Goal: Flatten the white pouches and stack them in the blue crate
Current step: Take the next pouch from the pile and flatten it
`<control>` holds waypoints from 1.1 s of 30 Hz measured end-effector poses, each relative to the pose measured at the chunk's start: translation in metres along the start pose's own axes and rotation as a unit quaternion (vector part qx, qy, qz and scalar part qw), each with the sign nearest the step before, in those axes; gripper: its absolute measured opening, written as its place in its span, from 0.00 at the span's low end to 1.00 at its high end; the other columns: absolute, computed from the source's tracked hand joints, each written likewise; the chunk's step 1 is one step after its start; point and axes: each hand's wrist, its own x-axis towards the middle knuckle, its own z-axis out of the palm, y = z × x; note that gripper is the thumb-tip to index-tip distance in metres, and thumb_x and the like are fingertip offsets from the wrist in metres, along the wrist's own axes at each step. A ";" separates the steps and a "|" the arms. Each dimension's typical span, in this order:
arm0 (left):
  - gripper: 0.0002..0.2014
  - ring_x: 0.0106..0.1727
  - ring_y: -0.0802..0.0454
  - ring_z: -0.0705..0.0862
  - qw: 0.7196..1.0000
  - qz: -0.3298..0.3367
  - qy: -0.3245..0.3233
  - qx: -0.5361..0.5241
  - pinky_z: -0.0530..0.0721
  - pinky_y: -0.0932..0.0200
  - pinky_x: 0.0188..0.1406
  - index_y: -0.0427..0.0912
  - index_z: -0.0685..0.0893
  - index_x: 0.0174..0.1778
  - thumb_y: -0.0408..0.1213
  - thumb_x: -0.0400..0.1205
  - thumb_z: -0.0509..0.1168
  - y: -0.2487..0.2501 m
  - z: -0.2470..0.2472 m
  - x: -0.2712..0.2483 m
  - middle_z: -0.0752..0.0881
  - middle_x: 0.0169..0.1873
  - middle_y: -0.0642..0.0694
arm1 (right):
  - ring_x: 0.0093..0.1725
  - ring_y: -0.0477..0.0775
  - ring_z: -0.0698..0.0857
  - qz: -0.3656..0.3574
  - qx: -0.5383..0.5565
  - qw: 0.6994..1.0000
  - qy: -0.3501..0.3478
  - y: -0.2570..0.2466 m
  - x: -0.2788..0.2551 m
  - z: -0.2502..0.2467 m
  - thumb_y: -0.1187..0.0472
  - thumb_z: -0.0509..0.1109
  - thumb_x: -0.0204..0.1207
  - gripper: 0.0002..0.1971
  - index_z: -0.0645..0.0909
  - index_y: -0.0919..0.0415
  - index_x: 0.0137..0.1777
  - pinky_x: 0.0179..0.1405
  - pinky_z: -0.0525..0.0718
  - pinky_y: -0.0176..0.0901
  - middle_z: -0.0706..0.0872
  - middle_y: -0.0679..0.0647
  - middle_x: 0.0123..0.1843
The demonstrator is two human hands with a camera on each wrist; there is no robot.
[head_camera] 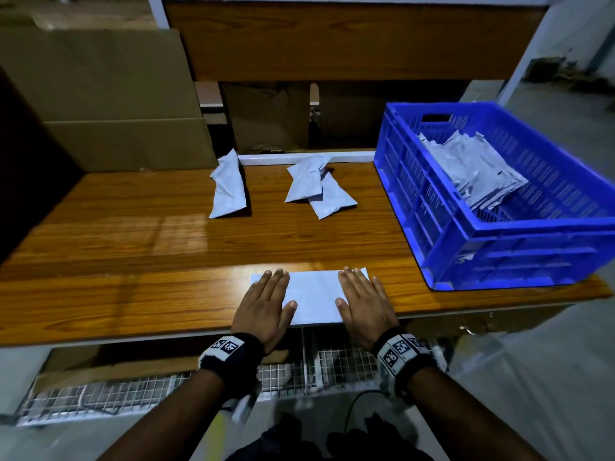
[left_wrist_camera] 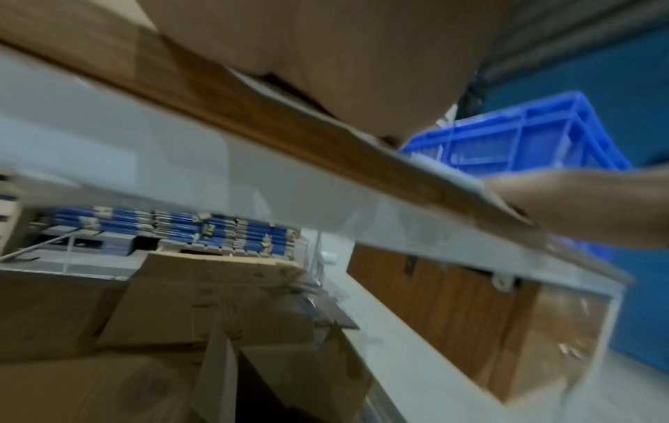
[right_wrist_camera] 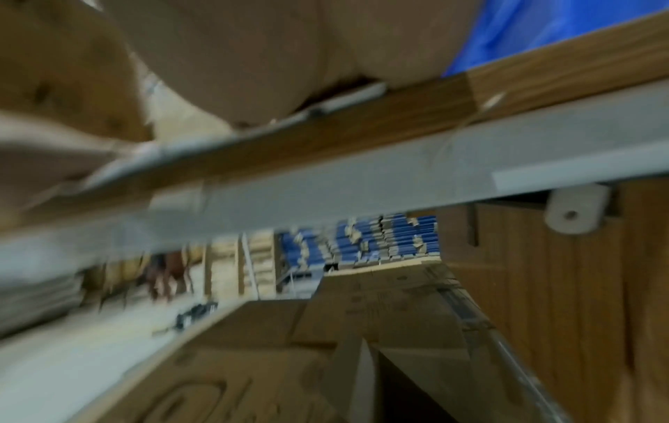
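Note:
A flat white pouch (head_camera: 314,296) lies at the front edge of the wooden table (head_camera: 133,261). My left hand (head_camera: 266,299) presses its left end with straight fingers, palm down. My right hand (head_camera: 362,299) presses its right end the same way. Farther back lie a crumpled pouch (head_camera: 228,186) on the left and two overlapping crumpled pouches (head_camera: 314,188) in the middle. The blue crate (head_camera: 466,241) stands at the right with several flattened pouches (head_camera: 472,168) piled inside. Both wrist views are blurred; each shows a palm above the table edge, and the crate (left_wrist_camera: 514,143) shows in the left one.
Large cardboard sheets (head_camera: 100,101) lean at the back left. A wooden backboard (head_camera: 349,38) and a dark opening with cardboard (head_camera: 266,118) rise behind the table. A wire mesh rack (head_camera: 133,394) sits below the table front.

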 end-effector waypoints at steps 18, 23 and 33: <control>0.39 0.86 0.54 0.42 0.998 -0.047 -0.036 0.008 0.41 0.51 0.83 0.49 0.43 0.86 0.63 0.79 0.25 -0.019 -0.008 -0.008 0.46 0.86 0.51 | 0.86 0.49 0.40 0.010 -0.011 1.000 -0.023 0.013 -0.006 -0.006 0.37 0.36 0.84 0.35 0.40 0.54 0.87 0.83 0.39 0.62 0.42 0.49 0.88; 0.40 0.86 0.53 0.49 0.993 -0.045 0.018 -0.105 0.52 0.48 0.82 0.49 0.52 0.86 0.66 0.80 0.33 -0.021 -0.016 -0.009 0.55 0.85 0.50 | 0.86 0.50 0.41 -0.099 -0.041 0.993 -0.055 -0.018 -0.008 -0.016 0.25 0.46 0.77 0.46 0.38 0.50 0.87 0.83 0.42 0.61 0.40 0.49 0.87; 0.36 0.79 0.48 0.61 0.806 -0.197 0.149 -0.537 0.59 0.53 0.75 0.52 0.52 0.85 0.61 0.83 0.52 -0.036 -0.045 -0.013 0.69 0.77 0.48 | 0.59 0.59 0.86 -0.028 0.090 0.995 -0.038 -0.036 0.011 -0.069 0.54 0.72 0.76 0.29 0.71 0.46 0.78 0.49 0.84 0.48 0.88 0.53 0.63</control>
